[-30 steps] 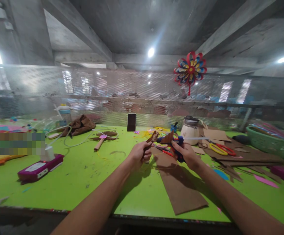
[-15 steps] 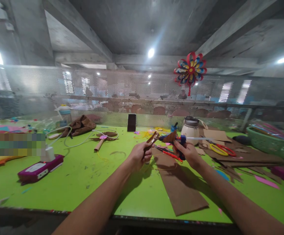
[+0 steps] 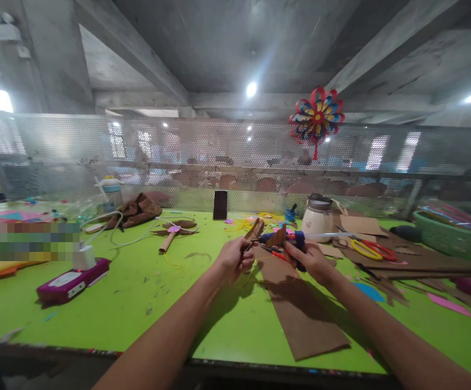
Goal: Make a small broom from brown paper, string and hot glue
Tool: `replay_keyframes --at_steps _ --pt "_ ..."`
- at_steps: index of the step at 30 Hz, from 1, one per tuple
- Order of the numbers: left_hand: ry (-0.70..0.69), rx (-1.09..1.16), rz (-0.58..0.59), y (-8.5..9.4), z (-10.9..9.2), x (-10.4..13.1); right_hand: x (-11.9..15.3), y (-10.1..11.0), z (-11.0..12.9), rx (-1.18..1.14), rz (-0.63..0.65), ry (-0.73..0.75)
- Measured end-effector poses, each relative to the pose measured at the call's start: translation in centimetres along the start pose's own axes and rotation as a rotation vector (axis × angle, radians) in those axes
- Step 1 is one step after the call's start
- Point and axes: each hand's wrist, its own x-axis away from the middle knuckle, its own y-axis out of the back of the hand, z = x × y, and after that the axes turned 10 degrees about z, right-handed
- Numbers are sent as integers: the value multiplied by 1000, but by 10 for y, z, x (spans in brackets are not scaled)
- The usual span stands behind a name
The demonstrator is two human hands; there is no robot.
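My left hand (image 3: 234, 261) is closed around a folded piece of brown paper (image 3: 255, 229), its upper end standing above the fingers. In my right hand (image 3: 313, 262) is a blue hot glue gun (image 3: 299, 237), a clear glue stick (image 3: 328, 235) jutting from its back. The gun's nozzle points left, close beside the left hand's paper; whether they touch I cannot tell. A small pointed brown paper piece (image 3: 277, 236) shows at the gun's barrel, near the right fingertips. Beneath the hands lie red-handled pliers or scissors (image 3: 275, 253), partly covered, and a long brown paper strip (image 3: 302, 325).
A brown paper flower (image 3: 172, 229) with a rolled stem lies left, near a purple power strip (image 3: 73, 280). A phone (image 3: 220, 205) stands upright behind. To the right are a cream jar (image 3: 316, 216), yellow-and-red scissors (image 3: 371, 249), brown sheets (image 3: 434, 262) and a green basket (image 3: 455, 238).
The glue gun has turned more level, its nozzle now nearer the paper in my left hand. The small brown piece by the barrel has shifted left. The view has moved slightly.
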Motion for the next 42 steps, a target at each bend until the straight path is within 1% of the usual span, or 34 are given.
replay_keyframes --at_steps 4,9,15,19,29,32,38,42 --pt "-1 11 4 1 0 -1 -2 2 -4 9 -10 -4" --pt "1 16 -8 -3 -1 1 -2 4 -4 66 -70 -11" --pt "-1 28 8 -3 -2 3 -1 1 -7 57 -22 23" --pt "18 32 11 0 -1 1 -2 3 -10 62 -51 12" --pt "16 44 1 -4 -1 3 -9 16 -14 -126 -157 -59" --pt "32 38 -2 -6 -2 4 -12 19 -19 -132 -183 -59" --pt "17 37 7 -5 -1 3 -16 29 -43 33 -271 -80" --pt "22 31 8 -4 -1 3 -17 31 -45 210 -352 -125"
